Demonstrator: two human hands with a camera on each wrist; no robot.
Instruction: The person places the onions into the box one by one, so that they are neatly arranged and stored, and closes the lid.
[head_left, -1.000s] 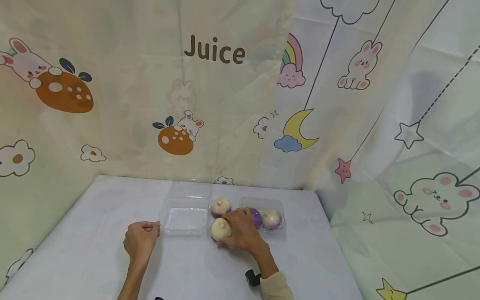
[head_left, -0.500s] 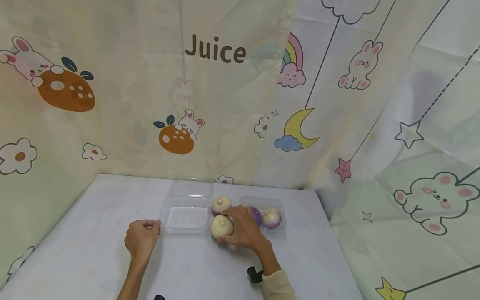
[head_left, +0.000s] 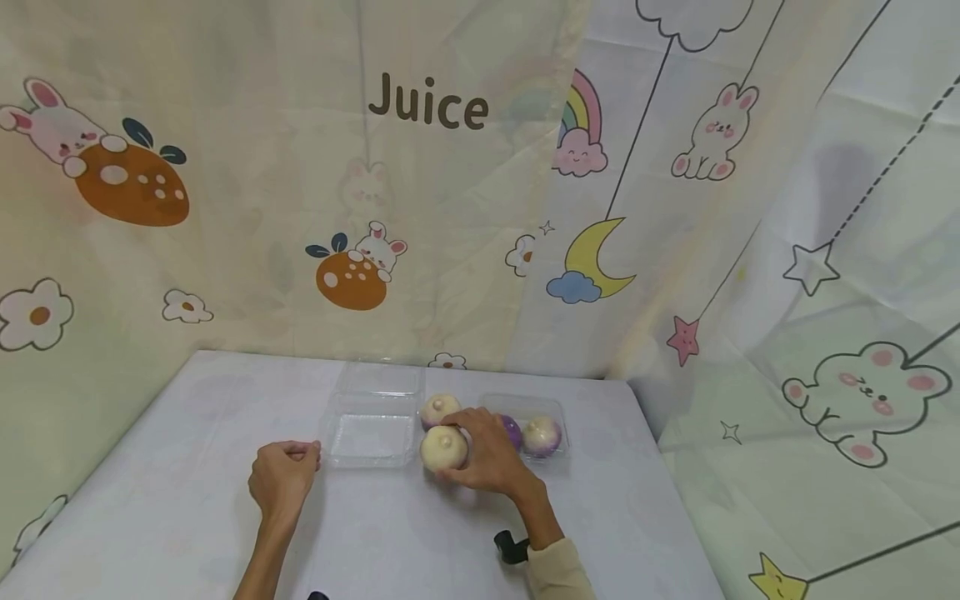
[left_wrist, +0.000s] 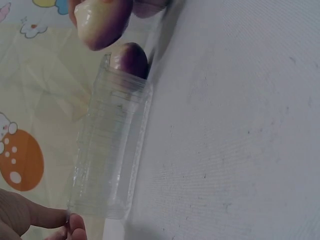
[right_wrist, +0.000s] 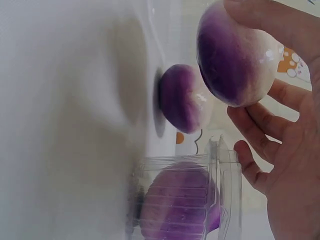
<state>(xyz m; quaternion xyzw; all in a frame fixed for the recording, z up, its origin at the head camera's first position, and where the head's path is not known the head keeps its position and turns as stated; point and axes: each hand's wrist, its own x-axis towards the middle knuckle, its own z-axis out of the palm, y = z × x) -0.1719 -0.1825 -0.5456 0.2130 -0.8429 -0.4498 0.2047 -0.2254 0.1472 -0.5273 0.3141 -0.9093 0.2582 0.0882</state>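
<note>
In the head view my right hand [head_left: 491, 454] holds a purple-and-cream turnip [head_left: 442, 450] between thumb and fingers. The right wrist view shows this turnip [right_wrist: 237, 55] raised over the table, purple side down. Behind it a second turnip [head_left: 438, 408] stands on the table beside an open clear plastic box [head_left: 372, 462]. My left hand [head_left: 283, 477] is at that box's left side; in the left wrist view thumb and forefinger pinch the near corner of the box [left_wrist: 107, 165]. Nothing lies inside this box.
To the right, another clear plastic box [head_left: 558, 408] holds turnips, one [head_left: 542, 437] plainly visible and one partly behind my right hand. A small black object [head_left: 512, 547] lies by the right sleeve [head_left: 561, 571]. Printed curtains [head_left: 450, 208] hang behind the table [head_left: 405, 533].
The turnip in my right hand has risen slightly and moved a little away from me. My left hand stays at the box.
</note>
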